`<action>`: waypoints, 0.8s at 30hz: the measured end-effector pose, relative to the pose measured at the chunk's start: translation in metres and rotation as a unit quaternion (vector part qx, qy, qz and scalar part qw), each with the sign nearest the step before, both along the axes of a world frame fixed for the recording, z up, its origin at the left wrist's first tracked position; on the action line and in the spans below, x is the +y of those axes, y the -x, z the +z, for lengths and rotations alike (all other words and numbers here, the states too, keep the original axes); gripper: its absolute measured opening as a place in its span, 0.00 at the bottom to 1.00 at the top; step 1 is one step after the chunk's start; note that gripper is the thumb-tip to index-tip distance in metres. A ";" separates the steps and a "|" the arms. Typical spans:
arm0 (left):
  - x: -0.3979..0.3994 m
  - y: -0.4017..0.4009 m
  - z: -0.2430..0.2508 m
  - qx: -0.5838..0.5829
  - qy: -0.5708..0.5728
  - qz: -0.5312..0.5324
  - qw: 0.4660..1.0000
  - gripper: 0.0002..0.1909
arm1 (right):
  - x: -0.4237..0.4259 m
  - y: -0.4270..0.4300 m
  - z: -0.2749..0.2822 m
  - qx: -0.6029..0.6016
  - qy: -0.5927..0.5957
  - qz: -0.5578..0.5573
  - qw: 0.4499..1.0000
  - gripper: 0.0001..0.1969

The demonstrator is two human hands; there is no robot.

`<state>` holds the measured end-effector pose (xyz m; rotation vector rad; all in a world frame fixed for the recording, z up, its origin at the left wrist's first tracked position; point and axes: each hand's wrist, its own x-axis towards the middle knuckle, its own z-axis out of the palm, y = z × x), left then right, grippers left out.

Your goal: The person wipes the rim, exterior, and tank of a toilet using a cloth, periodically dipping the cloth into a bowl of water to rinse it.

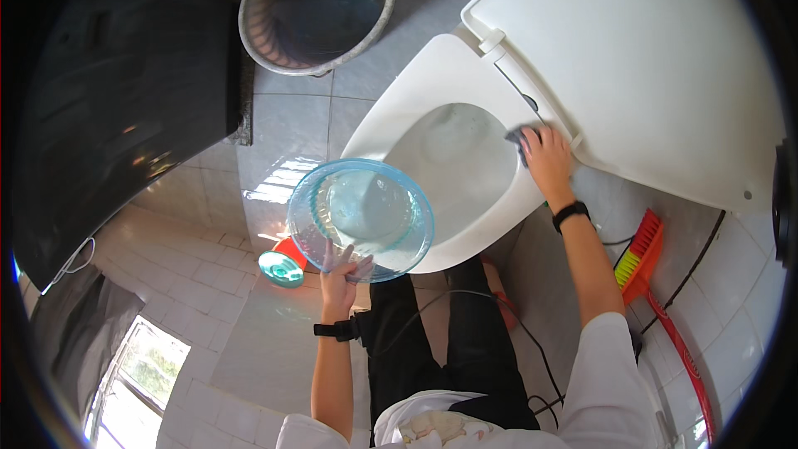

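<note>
My left hand (343, 269) grips the near rim of a clear bluish plastic basin (374, 206); my fingers show through its wall. The basin is held over the front left part of a white toilet seat (424, 81), and water seems to lie in it. A dark grey cloth (519, 144) is bunched under my right hand (548, 159), pressed on the seat's rim near the hinge. The seat is down around the toilet bowl (464, 168), while the white lid (629, 68) is raised against the back.
A bucket (315, 65) of dark water stands at the far left of the toilet. An orange broom (645, 262) with a red handle leans at the right wall. Near the basin is a red and green container (283, 265). A black cable (530, 324) crosses my legs.
</note>
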<state>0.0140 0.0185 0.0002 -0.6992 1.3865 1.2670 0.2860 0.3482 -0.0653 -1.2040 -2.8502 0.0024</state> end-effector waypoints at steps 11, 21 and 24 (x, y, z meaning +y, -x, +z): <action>0.002 -0.002 0.003 0.040 0.006 -0.018 0.999 0.44 | 0.050 0.146 -0.011 0.112 -0.045 0.051 0.991 0.07; 0.005 -0.006 0.005 0.042 -0.015 -0.034 0.998 0.44 | -0.079 -0.039 0.002 0.058 0.045 -0.105 0.992 0.09; 0.004 -0.010 0.002 0.036 -0.029 -0.041 0.998 0.44 | -0.135 -0.024 0.003 0.063 0.069 -0.119 0.989 0.07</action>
